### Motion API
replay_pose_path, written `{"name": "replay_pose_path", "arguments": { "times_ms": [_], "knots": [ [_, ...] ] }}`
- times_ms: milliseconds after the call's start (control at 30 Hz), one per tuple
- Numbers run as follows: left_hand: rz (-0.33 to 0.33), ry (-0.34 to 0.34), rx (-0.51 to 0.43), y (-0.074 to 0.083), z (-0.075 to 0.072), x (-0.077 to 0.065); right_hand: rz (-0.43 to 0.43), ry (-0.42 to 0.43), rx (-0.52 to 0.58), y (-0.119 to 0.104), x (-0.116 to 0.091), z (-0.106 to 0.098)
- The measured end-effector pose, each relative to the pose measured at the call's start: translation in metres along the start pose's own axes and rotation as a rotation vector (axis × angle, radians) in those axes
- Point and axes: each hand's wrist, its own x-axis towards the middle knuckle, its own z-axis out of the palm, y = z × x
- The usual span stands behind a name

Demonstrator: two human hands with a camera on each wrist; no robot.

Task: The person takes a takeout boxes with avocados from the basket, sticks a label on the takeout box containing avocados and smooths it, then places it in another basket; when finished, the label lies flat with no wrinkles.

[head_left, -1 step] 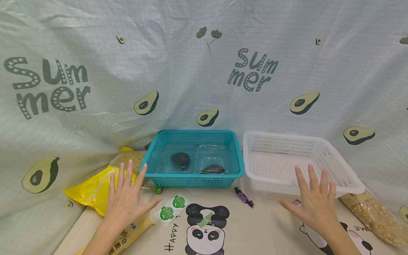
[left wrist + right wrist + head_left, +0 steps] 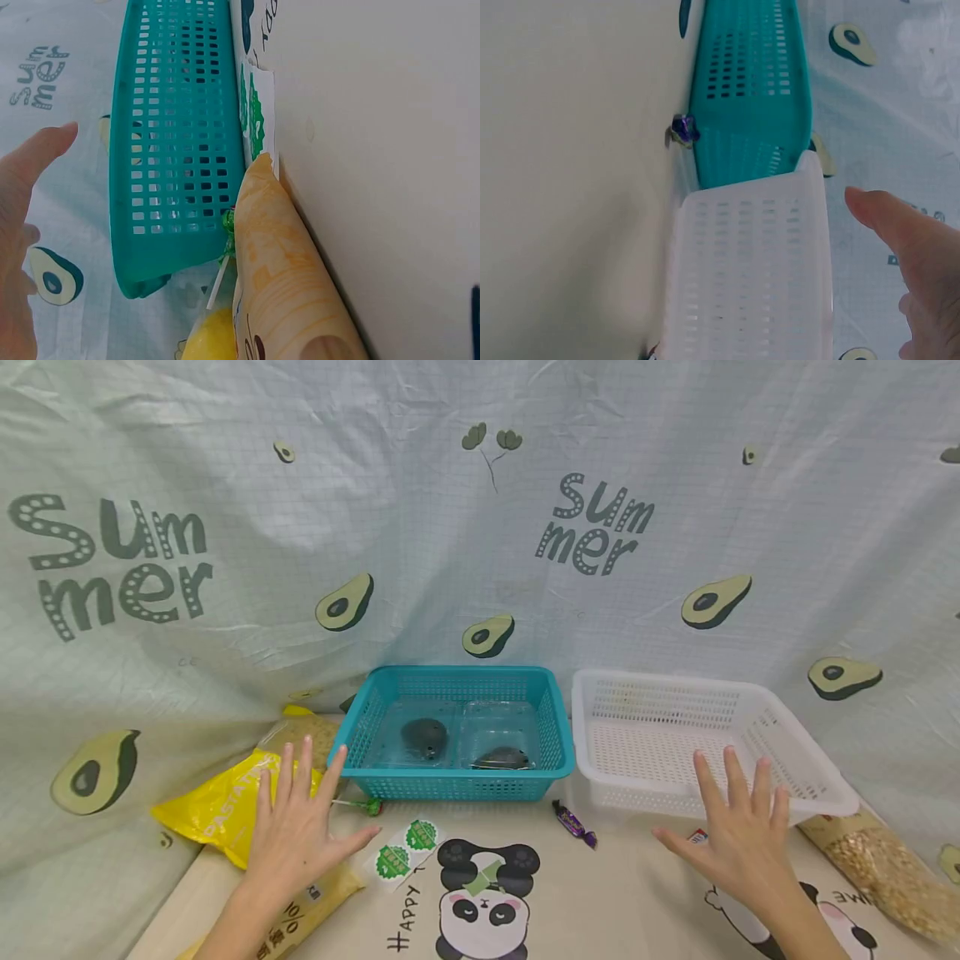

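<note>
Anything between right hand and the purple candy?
Nothing visible: in the head view, only tabletop shows between the thumb tip of the right hand and the purple candy. A small red-and-white item shows beside the thumb, outside that gap.

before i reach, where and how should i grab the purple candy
Probably best to pinch the purple candy across its thicker middle, coming from above and the near side with the right hand, the closer one. It lies slanted on the table, its wrapper twisted at both ends, and the teal basket and white basket stand behind it.
</note>
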Motion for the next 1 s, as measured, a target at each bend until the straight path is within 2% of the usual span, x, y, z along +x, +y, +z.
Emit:
{"name": "replay_pose_path", "arguments": {
  "times_ms": [433,633,733,833,900,1000],
  "knots": [
    [0.006,0.008,0.001,0.003,-0.001,-0.004,-0.011,-0.023,0.008,-0.002,-0.006,0.005],
    [0.003,-0.002,-0.014,0.006,-0.002,-0.001,-0.032,-0.012,0.018,-0.004,-0.005,0.005],
    [0.002,-0.011,-0.058,0.011,-0.002,0.007,-0.065,0.019,0.063,-0.011,0.004,0.006],
    [0.010,-0.021,-0.107,0.020,-0.001,0.021,-0.101,0.046,0.135,-0.024,0.020,0.008],
    [0.020,-0.027,-0.149,0.028,0.002,0.033,-0.119,0.036,0.182,-0.035,0.033,0.010],
    [0.023,-0.029,-0.212,0.038,0.008,0.052,-0.131,-0.025,0.251,-0.054,0.052,0.013]
  ]
}}
